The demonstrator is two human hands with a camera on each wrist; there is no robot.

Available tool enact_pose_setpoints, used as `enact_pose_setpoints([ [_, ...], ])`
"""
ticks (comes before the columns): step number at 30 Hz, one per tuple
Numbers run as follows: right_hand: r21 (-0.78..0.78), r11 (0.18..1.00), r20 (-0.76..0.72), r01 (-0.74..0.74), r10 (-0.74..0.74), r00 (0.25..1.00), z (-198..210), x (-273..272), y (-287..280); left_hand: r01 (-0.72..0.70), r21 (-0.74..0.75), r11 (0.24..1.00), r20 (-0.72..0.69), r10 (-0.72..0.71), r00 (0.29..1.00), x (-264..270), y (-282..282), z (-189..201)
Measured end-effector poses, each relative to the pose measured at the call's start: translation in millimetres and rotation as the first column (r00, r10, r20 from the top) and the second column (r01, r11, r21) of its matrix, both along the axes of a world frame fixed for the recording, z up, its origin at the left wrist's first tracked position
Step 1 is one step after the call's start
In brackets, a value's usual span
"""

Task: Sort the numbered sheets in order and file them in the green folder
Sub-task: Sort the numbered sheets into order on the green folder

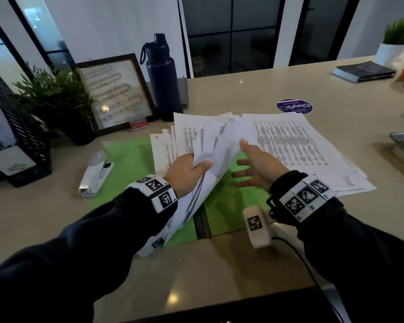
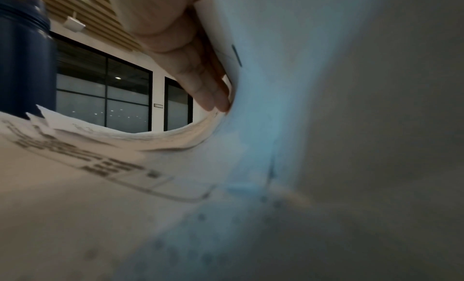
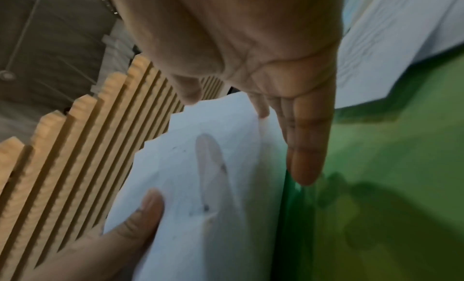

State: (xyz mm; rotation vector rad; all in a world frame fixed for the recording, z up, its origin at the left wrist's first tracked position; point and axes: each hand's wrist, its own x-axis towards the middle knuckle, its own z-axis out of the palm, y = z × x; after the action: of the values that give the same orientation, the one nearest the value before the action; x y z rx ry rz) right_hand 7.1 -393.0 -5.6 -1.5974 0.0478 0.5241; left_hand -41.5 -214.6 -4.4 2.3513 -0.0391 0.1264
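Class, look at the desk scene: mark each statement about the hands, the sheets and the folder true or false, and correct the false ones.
1. The left hand grips a fanned bundle of sheets. True.
2. The right hand holds the stapler. False: it is open beside the bundle; the stapler lies untouched on the desk.
3. The green folder lies open under the hands. True.
4. The water bottle lies on its side. False: it stands upright.
5. More printed sheets lie right of the folder. True.
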Motion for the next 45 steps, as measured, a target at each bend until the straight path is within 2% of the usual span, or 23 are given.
enact_pose_setpoints([
  [3, 0.16, 0.979, -0.075, 0.126, -0.115, 0.991, -4, 2, -3, -0.027, 0.036, 0.999, -0.027, 0.028, 0.999, 2, 3, -2],
  [5, 0.208, 0.961, -0.111, 0.181, -0.16, 0.981, -6, 4, -9, -0.038, 0.049, 0.998, -0.03, 0.039, 0.999, 3, 3, -3],
  [10, 0.281, 0.949, -0.088, 0.139, -0.119, 0.989, -7, 9, -22, -0.015, 0.068, 0.998, -0.014, 0.016, 1.0, 3, 2, -4],
  [14, 0.206, 0.95, -0.068, 0.233, -0.224, 0.972, -2, 10, -25, 0.0, 0.098, 0.995, 0.008, -0.001, 1.0, 1, 0, -3],
  [18, 0.177, 0.982, 0.02, 0.071, -0.075, 0.997, -2, 7, -20, 0.05, 0.113, 0.992, -0.019, -0.048, 0.999, -3, -4, 3],
  [20, 0.137, 0.99, 0.064, -0.023, 0.014, 0.998, -2, 3, -16, 0.142, 0.141, 0.98, -0.103, -0.128, 0.986, -5, -6, 4],
  [24, 0.009, 0.994, 0.123, -0.106, 0.104, 0.987, -1, -6, -2, 0.282, 0.146, 0.948, -0.267, -0.237, 0.934, -5, -6, 1],
  [29, -0.088, 0.987, 0.211, -0.134, 0.15, 0.966, -3, -13, 14, 0.261, 0.047, 0.964, -0.334, -0.231, 0.914, -9, -8, 4],
  [33, -0.059, 0.993, 0.189, -0.104, 0.114, 0.975, -3, -14, 19, 0.193, 0.127, 0.973, -0.359, -0.136, 0.923, -8, -8, 3],
  [41, -0.005, 0.995, 0.194, -0.101, 0.1, 0.976, -9, -14, 9, 0.224, 0.13, 0.966, -0.372, -0.162, 0.914, -12, -12, 9],
  [45, -0.003, 1.0, 0.172, -0.015, 0.015, 0.985, -14, -11, 11, 0.196, 0.122, 0.973, -0.361, -0.14, 0.922, -9, -9, 3],
])
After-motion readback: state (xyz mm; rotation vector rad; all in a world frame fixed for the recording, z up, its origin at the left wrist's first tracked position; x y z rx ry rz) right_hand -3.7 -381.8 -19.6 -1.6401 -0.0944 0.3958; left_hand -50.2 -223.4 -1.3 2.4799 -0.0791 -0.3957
